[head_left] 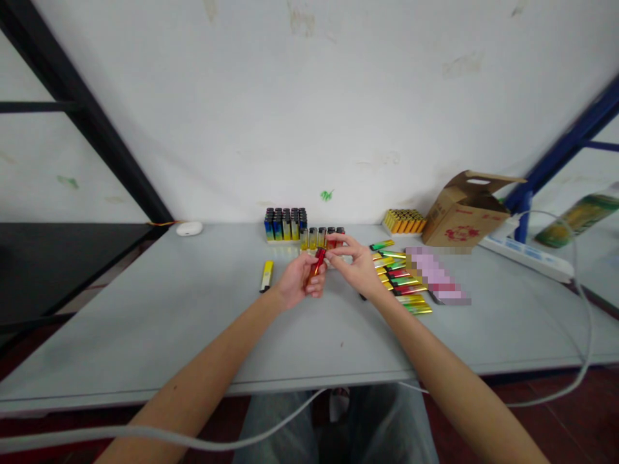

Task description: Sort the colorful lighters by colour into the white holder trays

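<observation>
My left hand [300,281] is closed around a red lighter [317,263], held tilted over the table. My right hand [355,263] is closed at the top end of the same lighter, its thumb and fingers touching there. Just behind my hands stands a short row of yellow and red lighters [313,239], partly hidden by my right fingers. To its left is an upright block of blue and yellow lighters [283,225] with black tops. One yellow lighter [267,275] lies alone left of my left hand. Several loose lighters [409,281] lie beyond my right wrist.
A tray of orange-yellow lighters [405,222] stands by the wall, beside an opened cardboard box [467,216]. A blurred pink item [438,274] lies at right. Further right are a white power strip [529,258] and a cable [589,322]. A white case [189,229] sits far left.
</observation>
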Available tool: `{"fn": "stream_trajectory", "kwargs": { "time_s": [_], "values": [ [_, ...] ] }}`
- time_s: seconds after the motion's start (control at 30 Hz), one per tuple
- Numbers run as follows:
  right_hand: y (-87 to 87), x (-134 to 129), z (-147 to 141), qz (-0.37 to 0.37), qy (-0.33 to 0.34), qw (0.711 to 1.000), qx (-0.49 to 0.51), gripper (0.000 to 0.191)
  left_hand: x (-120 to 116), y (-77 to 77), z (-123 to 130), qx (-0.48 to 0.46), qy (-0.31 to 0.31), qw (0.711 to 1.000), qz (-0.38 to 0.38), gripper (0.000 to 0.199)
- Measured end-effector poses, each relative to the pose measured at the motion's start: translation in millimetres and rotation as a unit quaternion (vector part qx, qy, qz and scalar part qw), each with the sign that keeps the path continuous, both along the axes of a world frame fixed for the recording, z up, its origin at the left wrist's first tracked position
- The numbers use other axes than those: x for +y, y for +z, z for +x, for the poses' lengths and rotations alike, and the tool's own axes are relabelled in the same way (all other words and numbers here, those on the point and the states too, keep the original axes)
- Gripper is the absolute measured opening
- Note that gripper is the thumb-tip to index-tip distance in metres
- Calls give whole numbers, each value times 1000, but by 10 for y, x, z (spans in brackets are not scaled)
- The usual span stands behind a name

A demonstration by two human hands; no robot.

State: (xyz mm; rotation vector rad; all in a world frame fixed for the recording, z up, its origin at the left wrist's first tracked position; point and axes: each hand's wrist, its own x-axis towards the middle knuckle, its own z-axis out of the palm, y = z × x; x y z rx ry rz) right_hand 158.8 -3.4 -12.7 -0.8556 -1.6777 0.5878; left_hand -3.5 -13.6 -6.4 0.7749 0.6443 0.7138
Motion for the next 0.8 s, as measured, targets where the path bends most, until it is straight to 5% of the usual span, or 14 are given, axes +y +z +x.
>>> {"fn": "stream_trajectory", "kwargs": {
  "time_s": [0.8],
  "values": [
    [-117,50,-60,-13,-31,999,31,13,-1,-18,31,58,19,998,6,25]
  ]
}}
